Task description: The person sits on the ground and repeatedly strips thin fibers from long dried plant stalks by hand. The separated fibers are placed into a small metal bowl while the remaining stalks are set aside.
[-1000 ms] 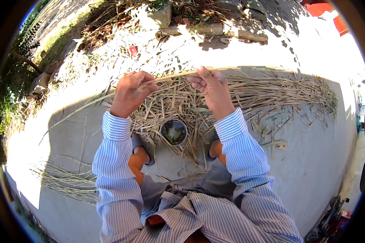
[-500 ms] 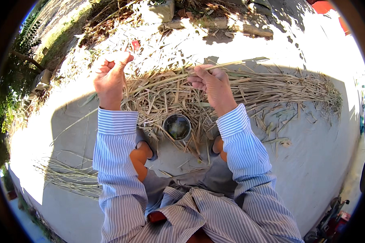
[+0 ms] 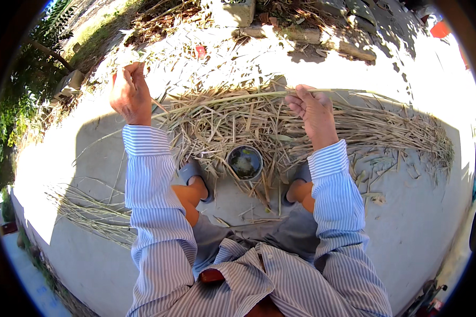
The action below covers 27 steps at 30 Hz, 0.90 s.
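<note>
My left hand is raised at the upper left, fingers pinched together; whatever they hold is hidden. On the other side, my right hand pinches a long pale-green dry stalk between thumb and fingers. This stalk stretches sideways over a pile of cut straw-like stalks, its thin end reaching out past my right hand. A round container of dark, shiny liquid stands between my feet, at the near edge of the pile.
Longer dry stalks lie bundled at the right, and a looser bunch of greenish stalks at the left. Farther off are a concrete block, a log-like piece and a small red packet. Slippers cover my feet.
My hands have moved farther apart, the left slightly leftward and the right to the right. The stalk now lies more level, and the view has shifted a little.
</note>
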Available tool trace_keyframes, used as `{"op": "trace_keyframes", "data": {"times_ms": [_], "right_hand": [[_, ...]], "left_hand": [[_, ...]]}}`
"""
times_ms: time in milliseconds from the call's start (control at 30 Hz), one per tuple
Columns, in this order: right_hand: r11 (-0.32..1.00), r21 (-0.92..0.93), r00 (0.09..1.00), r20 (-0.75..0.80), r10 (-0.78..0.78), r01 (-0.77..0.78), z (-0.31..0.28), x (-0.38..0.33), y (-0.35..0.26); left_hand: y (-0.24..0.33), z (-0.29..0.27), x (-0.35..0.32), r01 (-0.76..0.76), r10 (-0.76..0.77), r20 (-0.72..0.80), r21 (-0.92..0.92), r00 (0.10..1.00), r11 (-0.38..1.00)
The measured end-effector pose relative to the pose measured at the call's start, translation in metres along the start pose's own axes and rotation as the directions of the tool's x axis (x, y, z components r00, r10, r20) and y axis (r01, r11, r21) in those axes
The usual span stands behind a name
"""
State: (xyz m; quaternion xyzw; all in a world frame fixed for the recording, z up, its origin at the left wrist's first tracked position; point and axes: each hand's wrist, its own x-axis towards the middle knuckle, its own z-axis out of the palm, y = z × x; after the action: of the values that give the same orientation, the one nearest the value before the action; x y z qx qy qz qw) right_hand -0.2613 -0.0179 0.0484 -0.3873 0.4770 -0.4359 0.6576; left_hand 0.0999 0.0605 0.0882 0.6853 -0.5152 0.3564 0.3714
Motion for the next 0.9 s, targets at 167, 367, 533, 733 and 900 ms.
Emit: {"op": "trace_keyframes", "data": {"times_ms": [167, 367, 533, 733, 900], "right_hand": [[1.0, -0.004, 1.0, 0.011, -0.01, 0.01, -0.007, 0.006, 0.004], [0.993, 0.109, 0.994, 0.107, 0.037, -0.048, 0.009, 0.007, 0.007], [0.987, 0.143, 0.996, -0.046, -0.07, 0.076, -0.031, 0.016, -0.011], [0.973, 0.227, 0.991, 0.113, -0.073, 0.046, 0.028, -0.005, 0.011], [0.972, 0.152, 0.977, 0.083, -0.194, 0.18, 0.029, -0.004, 0.009]], "left_hand": [[0.05, 0.01, -0.009, -0.123, 0.151, 0.205, -0.144, 0.967, 0.982], [0.093, 0.018, -0.037, 0.131, 0.442, 0.644, -0.645, 0.624, 0.753], [0.053, -0.001, -0.015, 0.213, 0.234, 0.756, -0.443, 0.612, 0.871], [0.125, 0.019, -0.036, 0.244, 0.271, 0.541, -0.696, 0.796, 0.675], [0.113, 0.046, -0.036, 0.309, 0.23, 0.576, -0.684, 0.784, 0.661]]}}
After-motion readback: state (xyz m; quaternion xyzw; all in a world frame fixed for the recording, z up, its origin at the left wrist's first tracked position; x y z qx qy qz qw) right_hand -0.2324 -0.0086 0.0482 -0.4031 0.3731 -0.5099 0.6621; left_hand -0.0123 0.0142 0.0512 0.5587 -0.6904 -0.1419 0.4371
